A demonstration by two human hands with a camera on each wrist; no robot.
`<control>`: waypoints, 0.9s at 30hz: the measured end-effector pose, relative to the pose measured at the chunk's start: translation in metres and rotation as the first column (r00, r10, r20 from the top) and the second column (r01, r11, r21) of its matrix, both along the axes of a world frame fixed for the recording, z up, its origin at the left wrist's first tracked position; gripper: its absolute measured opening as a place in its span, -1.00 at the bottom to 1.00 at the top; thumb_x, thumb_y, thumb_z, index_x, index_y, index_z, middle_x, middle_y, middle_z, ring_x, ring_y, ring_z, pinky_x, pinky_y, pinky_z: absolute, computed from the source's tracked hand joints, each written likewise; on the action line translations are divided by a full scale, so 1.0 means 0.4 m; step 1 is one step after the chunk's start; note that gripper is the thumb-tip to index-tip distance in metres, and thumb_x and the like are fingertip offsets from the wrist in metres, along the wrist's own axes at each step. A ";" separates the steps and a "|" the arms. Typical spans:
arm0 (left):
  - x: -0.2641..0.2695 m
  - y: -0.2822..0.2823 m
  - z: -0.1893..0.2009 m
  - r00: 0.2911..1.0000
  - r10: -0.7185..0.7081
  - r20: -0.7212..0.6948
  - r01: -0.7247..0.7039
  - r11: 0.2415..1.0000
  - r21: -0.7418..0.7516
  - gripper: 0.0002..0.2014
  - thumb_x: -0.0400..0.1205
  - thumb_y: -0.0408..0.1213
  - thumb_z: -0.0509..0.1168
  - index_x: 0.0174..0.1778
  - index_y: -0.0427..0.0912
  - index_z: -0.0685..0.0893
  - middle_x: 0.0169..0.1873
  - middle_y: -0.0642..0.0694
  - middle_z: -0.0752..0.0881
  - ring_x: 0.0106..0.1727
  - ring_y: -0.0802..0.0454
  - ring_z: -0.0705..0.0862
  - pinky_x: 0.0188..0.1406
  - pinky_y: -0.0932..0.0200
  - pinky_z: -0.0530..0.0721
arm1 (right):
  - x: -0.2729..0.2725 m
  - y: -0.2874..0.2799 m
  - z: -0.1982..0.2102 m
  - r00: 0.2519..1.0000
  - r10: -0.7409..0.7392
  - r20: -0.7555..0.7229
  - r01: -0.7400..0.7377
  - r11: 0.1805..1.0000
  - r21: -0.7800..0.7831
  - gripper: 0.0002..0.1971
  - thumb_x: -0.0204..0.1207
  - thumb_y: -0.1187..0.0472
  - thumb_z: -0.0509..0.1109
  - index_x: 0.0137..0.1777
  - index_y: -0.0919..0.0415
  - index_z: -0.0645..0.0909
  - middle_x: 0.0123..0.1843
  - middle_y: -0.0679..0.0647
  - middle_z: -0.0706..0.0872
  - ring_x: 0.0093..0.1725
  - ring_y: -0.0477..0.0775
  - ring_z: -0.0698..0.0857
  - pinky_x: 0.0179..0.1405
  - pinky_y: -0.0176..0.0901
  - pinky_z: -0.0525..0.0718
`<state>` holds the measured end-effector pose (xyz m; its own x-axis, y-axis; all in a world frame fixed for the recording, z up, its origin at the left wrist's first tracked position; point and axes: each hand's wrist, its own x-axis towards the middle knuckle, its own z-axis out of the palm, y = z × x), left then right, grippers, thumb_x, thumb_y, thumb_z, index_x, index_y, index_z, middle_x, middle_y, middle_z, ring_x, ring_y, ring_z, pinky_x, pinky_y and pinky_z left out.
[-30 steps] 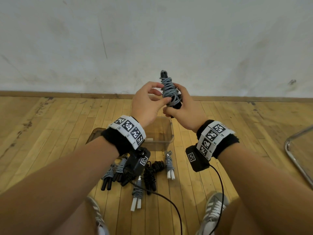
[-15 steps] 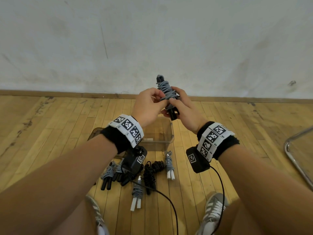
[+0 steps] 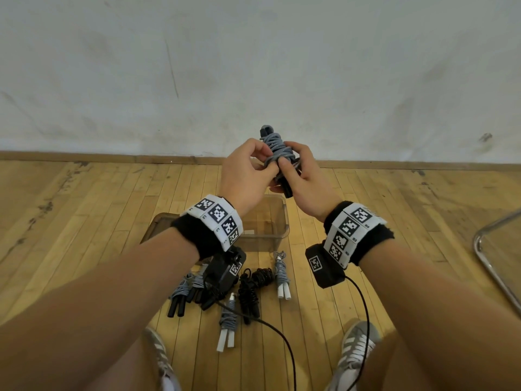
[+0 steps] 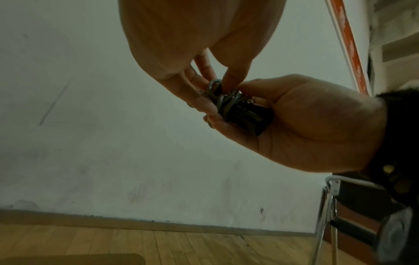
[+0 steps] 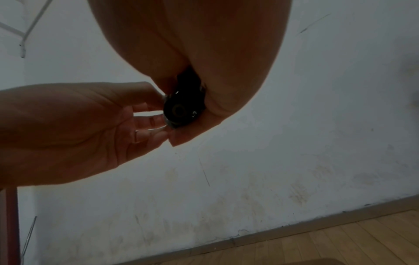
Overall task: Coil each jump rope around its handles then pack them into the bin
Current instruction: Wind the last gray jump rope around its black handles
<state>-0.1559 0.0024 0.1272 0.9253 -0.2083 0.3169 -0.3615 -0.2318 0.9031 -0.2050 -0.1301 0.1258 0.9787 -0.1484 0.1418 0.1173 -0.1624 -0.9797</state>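
Observation:
A jump rope [image 3: 277, 152] with black handles and a grey cord wound round them stands upright in front of me, above the bin. My right hand [image 3: 293, 169] grips the handles [image 4: 247, 116] from the right, its thumb pressed on the coil. My left hand [image 3: 263, 162] pinches the grey cord [image 4: 216, 91] at the coil's left side. In the right wrist view the black handle end [image 5: 181, 107] shows under my right palm, with the left hand's fingers [image 5: 147, 122] beside it. The clear plastic bin [image 3: 277, 235] sits on the floor below my hands.
Several coiled ropes lie on the wooden floor before the bin: grey ones with white handles [image 3: 282, 277] [image 3: 227, 324], a black one [image 3: 252, 287], grey ones with black handles [image 3: 180, 294]. A metal chair frame [image 3: 490, 266] stands at the right. My shoes [image 3: 356, 345] are near.
The bundle has sunk a little. My right thumb has moved up onto the coil, and my left fingers have closed on the cord.

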 end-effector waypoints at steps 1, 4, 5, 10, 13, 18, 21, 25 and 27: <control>0.003 0.000 0.000 1.000 -0.005 0.002 0.005 1.000 0.005 -0.87 0.60 -0.30 0.49 -0.01 -0.07 0.70 -0.20 0.03 0.78 -0.34 0.05 0.81 -0.25 -0.06 0.86 | 0.000 0.000 0.000 1.000 -0.004 0.000 0.004 1.000 0.010 -0.59 0.82 0.18 0.21 0.61 0.20 0.27 0.29 0.24 0.73 0.01 0.12 0.87 0.01 -0.03 0.84; -0.002 0.001 0.004 1.000 -0.010 0.023 0.010 0.999 0.032 -0.91 0.60 -0.28 0.48 -0.07 -0.06 0.70 -0.38 -0.02 0.79 -0.37 0.03 0.81 -0.26 0.03 0.84 | -0.002 -0.002 0.001 1.000 -0.020 0.003 0.020 0.999 0.025 -0.59 0.81 0.18 0.22 0.59 0.19 0.29 0.26 0.25 0.75 -0.01 0.07 0.86 -0.03 -0.11 0.83; -0.001 0.000 0.003 1.000 -0.015 0.014 0.014 0.999 0.034 -0.92 0.60 -0.29 0.48 -0.07 -0.07 0.70 -0.40 -0.01 0.79 -0.36 0.03 0.81 -0.24 0.01 0.84 | -0.002 -0.002 0.001 1.000 -0.019 -0.002 0.019 0.999 0.031 -0.60 0.81 0.18 0.23 0.59 0.19 0.29 0.25 0.25 0.75 -0.03 0.07 0.86 -0.03 -0.10 0.84; 0.005 0.005 0.003 0.983 -0.133 -0.126 0.138 0.990 0.028 -0.86 0.57 -0.34 0.52 -0.01 -0.17 0.72 -0.31 -0.01 0.76 -0.30 -0.08 0.82 -0.12 -0.19 0.86 | -0.003 -0.007 -0.009 0.998 -0.035 -0.045 0.036 0.999 0.027 -0.57 0.81 0.16 0.21 0.62 0.20 0.25 0.25 0.24 0.74 -0.10 0.03 0.84 -0.05 -0.06 0.85; 0.013 0.016 0.010 0.971 -0.180 -0.160 0.189 0.981 0.043 -0.80 0.51 -0.31 0.61 -0.04 -0.12 0.73 -0.25 -0.03 0.79 -0.23 -0.13 0.84 -0.06 -0.16 0.85 | -0.004 -0.005 -0.006 0.996 -0.027 -0.081 0.032 0.998 0.057 -0.60 0.84 0.14 0.15 0.62 0.17 0.25 0.24 0.21 0.73 -0.15 0.01 0.82 -0.08 -0.12 0.84; 0.020 0.020 0.007 0.986 -0.126 -0.105 0.134 0.989 0.066 -0.81 0.49 -0.24 0.65 -0.12 -0.02 0.75 -0.19 0.00 0.80 -0.19 -0.01 0.81 -0.06 -0.01 0.84 | -0.004 0.006 0.004 0.991 -0.038 -0.129 0.052 0.992 0.112 -0.64 0.88 0.07 0.02 0.60 0.14 0.28 0.19 0.17 0.71 -0.18 0.07 0.79 -0.12 -0.03 0.81; 0.023 0.017 0.004 0.990 -0.109 -0.093 0.116 0.991 0.069 -0.86 0.52 -0.30 0.59 -0.16 -0.04 0.75 -0.22 -0.03 0.77 -0.24 -0.01 0.78 -0.09 -0.04 0.84 | -0.004 0.013 0.000 0.991 -0.038 -0.131 0.046 0.997 0.060 -0.64 0.88 0.08 0.00 0.60 0.14 0.24 0.24 0.20 0.69 -0.18 0.06 0.80 -0.10 0.01 0.82; 0.024 0.018 -0.005 0.990 -0.125 -0.064 0.133 0.981 0.143 -0.84 0.49 -0.36 0.56 -0.22 -0.07 0.70 -0.28 0.05 0.70 -0.35 0.21 0.66 -0.33 0.35 0.63 | -0.006 0.022 -0.003 0.992 -0.028 -0.122 0.029 1.000 0.007 -0.64 0.87 0.15 0.02 0.61 0.18 0.24 0.27 0.18 0.67 -0.12 0.10 0.80 -0.15 -0.07 0.83; 0.021 0.014 -0.010 0.993 -0.105 -0.052 0.111 0.985 0.134 -0.82 0.49 -0.36 0.54 -0.26 -0.04 0.68 -0.30 0.03 0.71 -0.36 0.18 0.65 -0.36 0.35 0.61 | -0.007 0.028 -0.003 0.991 -0.036 -0.129 0.041 0.998 0.039 -0.64 0.87 0.15 0.03 0.61 0.18 0.24 0.26 0.16 0.67 -0.07 0.17 0.80 -0.09 0.01 0.84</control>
<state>-0.1474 0.0081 0.1234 0.9076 -0.3461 0.2376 -0.3511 -0.3155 0.8816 -0.2077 -0.1188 0.1246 0.9818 -0.1897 0.0090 -0.0149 -0.1238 -0.9922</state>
